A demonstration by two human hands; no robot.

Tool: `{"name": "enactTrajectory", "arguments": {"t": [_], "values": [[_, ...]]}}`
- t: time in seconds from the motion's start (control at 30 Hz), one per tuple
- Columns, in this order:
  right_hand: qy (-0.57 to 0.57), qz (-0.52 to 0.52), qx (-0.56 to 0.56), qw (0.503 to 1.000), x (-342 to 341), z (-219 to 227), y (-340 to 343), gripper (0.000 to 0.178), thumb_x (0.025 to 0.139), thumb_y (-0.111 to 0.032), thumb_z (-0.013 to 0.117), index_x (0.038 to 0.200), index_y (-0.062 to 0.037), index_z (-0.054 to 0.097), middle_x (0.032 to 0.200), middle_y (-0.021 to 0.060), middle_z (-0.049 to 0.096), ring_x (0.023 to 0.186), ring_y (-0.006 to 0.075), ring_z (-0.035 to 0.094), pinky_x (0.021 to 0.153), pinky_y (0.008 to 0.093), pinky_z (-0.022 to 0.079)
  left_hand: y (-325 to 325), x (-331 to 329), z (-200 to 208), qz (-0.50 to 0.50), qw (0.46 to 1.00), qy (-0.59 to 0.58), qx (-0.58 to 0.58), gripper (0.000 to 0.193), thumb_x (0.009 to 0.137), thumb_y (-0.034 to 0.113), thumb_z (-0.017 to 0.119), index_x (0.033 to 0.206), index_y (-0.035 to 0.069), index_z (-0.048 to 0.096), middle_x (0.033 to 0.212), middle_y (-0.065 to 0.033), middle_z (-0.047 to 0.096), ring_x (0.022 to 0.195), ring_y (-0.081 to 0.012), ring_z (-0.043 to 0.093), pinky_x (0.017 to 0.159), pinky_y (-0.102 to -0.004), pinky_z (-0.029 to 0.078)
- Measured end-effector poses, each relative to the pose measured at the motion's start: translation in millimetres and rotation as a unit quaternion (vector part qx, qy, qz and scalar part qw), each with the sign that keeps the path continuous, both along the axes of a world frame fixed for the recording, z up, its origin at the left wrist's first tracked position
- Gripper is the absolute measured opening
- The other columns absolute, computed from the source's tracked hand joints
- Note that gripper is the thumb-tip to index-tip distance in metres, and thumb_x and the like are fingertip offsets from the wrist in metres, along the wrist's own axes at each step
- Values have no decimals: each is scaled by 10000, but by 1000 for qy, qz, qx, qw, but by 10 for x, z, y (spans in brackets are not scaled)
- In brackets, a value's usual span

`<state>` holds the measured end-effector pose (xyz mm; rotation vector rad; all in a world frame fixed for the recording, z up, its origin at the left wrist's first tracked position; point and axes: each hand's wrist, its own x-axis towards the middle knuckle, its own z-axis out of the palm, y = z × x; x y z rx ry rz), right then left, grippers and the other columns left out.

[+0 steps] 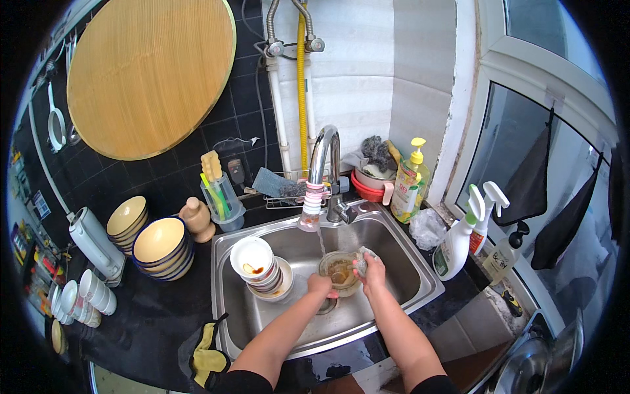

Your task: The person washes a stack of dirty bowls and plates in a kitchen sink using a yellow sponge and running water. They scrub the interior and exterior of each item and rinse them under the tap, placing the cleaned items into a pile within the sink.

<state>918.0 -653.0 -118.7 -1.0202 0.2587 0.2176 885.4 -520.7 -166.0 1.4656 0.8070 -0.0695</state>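
Observation:
Under the running tap (311, 213), a see-through bowl (340, 274) with a brownish inside is tilted in the steel sink (387, 308). My left hand (319, 287) is closed on the bowl's near left edge. At its right side, my right hand (374, 270) is closed around a greyish scrubber (361, 261), whose exact kind is partly hidden by my fingers. To the left in the sink stands a stack of used bowls (262, 279), the top one white (251, 257) with a reddish-brown stain in it.
Left of the sink are stacked cream bowls (161, 240), a wooden mortar (197, 220) and a utensil cup (223, 203). A yellow-black cloth (209, 358) lies at the counter's front. Right of the sink stand a soap bottle (410, 184) and spray bottles (456, 246).

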Motion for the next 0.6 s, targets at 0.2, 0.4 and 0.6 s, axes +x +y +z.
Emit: {"name": "enactTrajectory", "arguments": {"t": [0.2, 0.4, 0.6], "values": [[24, 77, -8, 997, -12, -12, -26, 155, 839, -192, 514, 951, -89, 484, 854, 50, 574, 716, 145, 587, 470, 258, 471, 100, -292, 215, 0, 999, -14, 31, 339, 832, 274, 522, 895, -59, 496, 642, -163, 591, 433, -246, 565, 344, -344, 462], [-15, 254, -71, 965, -112, 36, 3, 212, 839, -132, 502, 1036, -60, 474, 895, 60, 584, 708, 133, 603, 481, 242, 512, 653, -680, 555, 35, 879, -232, 416, 206, 751, 179, 607, 848, 39, 491, 635, -120, 531, 648, -314, 551, 596, -401, 423], [-30, 293, -114, 949, -178, -3, 54, 249, 839, -129, 503, 1083, -83, 480, 913, 48, 585, 709, 130, 602, 499, 236, 510, 1394, -871, 1064, 220, 784, -87, 575, 477, 642, 91, 681, 997, 1, 376, 1010, -195, 432, 955, -346, 480, 775, -423, 422]]}}
